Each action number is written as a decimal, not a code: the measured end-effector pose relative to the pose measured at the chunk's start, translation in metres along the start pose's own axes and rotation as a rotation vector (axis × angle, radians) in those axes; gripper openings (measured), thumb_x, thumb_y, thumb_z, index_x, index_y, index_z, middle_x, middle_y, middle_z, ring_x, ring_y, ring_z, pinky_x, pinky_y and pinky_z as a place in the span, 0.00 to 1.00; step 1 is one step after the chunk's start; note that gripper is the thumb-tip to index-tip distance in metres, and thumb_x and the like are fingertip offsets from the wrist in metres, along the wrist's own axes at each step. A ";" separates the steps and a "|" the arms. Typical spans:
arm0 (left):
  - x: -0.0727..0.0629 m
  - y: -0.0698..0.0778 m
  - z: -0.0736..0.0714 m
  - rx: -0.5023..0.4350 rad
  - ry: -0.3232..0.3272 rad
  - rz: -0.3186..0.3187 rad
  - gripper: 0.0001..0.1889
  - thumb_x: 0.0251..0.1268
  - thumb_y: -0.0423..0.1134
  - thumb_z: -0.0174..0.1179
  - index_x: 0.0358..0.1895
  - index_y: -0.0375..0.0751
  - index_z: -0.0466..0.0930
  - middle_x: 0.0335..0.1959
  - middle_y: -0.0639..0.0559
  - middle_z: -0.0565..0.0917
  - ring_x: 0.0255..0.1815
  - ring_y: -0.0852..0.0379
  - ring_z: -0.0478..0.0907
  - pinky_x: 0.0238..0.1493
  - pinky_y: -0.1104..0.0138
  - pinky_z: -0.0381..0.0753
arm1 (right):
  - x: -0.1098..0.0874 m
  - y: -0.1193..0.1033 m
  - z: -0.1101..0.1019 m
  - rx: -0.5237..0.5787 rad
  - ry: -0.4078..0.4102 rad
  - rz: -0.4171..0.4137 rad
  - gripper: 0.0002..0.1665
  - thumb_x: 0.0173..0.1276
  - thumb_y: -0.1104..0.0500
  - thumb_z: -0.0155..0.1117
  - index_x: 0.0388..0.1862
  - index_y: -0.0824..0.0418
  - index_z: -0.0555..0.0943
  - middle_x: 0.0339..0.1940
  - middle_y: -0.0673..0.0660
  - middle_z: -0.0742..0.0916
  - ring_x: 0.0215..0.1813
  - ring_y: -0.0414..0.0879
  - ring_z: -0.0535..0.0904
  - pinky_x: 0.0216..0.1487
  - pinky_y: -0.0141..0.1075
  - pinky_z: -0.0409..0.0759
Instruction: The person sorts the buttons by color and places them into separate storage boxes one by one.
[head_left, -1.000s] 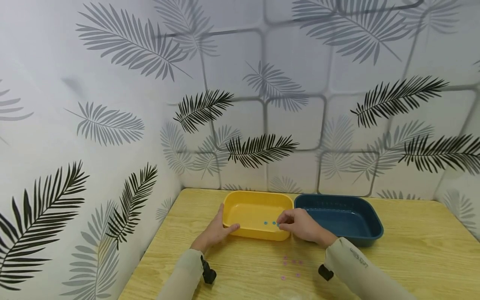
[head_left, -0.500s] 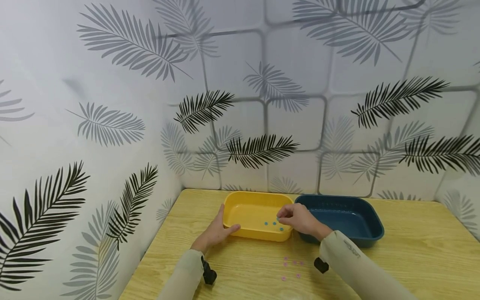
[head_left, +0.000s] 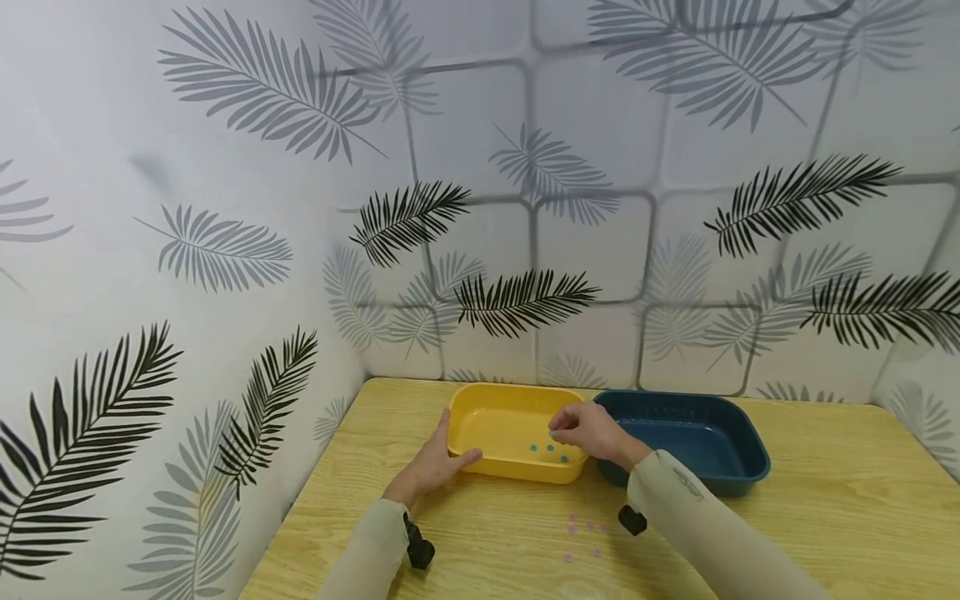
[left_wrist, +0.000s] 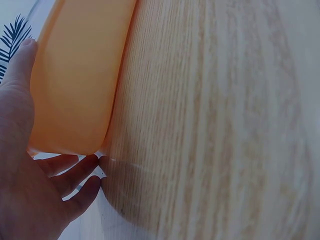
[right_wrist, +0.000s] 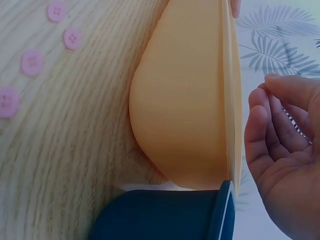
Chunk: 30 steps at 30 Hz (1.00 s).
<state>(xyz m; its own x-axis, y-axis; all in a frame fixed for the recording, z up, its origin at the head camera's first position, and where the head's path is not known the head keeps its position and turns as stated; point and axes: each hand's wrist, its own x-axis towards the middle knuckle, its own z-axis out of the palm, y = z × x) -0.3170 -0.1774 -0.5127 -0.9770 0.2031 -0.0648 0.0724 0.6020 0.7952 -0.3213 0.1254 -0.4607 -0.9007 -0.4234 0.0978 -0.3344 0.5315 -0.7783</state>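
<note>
A shallow yellow bin stands on the table. My left hand grips its left front corner, thumb along the front rim and fingers against the end wall; the left wrist view shows this hand close to the bin's side. Above the bin's right part, my right hand pinches a small blue button, mostly covered by the fingertips. Below it, a few blue buttons lie on the bin's floor. In the right wrist view, thumb and index finger of the right hand meet above the rim; the button is hidden there.
A dark blue bin stands against the yellow bin's right side. Several pink buttons lie scattered on the wooden table in front; the right wrist view shows holes in a pink button. A leaf-patterned wall rises behind.
My right hand has lifted from the yellow bin's floor and shifted slightly left with a blue button. One blue button near its right front corner has come into view. My left hand stays put.
</note>
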 end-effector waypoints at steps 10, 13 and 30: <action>0.000 -0.001 0.000 0.006 -0.002 0.010 0.55 0.60 0.57 0.61 0.76 0.41 0.30 0.76 0.40 0.43 0.74 0.42 0.46 0.70 0.48 0.46 | 0.012 0.002 0.003 0.033 0.004 0.078 0.05 0.66 0.62 0.63 0.39 0.62 0.82 0.30 0.52 0.83 0.37 0.57 0.79 0.35 0.39 0.78; 0.001 -0.003 0.000 0.007 -0.002 0.009 0.55 0.60 0.57 0.61 0.76 0.41 0.30 0.76 0.40 0.43 0.74 0.42 0.46 0.70 0.48 0.46 | 0.016 0.004 0.003 0.042 0.006 0.092 0.06 0.66 0.62 0.63 0.40 0.63 0.82 0.31 0.53 0.83 0.38 0.57 0.79 0.38 0.44 0.79; 0.000 -0.002 -0.001 0.008 0.001 0.011 0.55 0.60 0.57 0.61 0.75 0.40 0.30 0.75 0.38 0.44 0.74 0.40 0.47 0.69 0.47 0.48 | 0.031 0.010 0.003 0.099 0.034 0.193 0.07 0.66 0.64 0.63 0.41 0.66 0.81 0.33 0.59 0.84 0.39 0.59 0.79 0.43 0.49 0.78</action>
<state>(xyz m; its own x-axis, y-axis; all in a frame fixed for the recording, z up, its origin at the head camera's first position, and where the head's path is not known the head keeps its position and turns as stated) -0.3174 -0.1790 -0.5135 -0.9762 0.2096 -0.0554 0.0852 0.6061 0.7908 -0.3518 0.1155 -0.4674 -0.9548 -0.2948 -0.0394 -0.1272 0.5247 -0.8417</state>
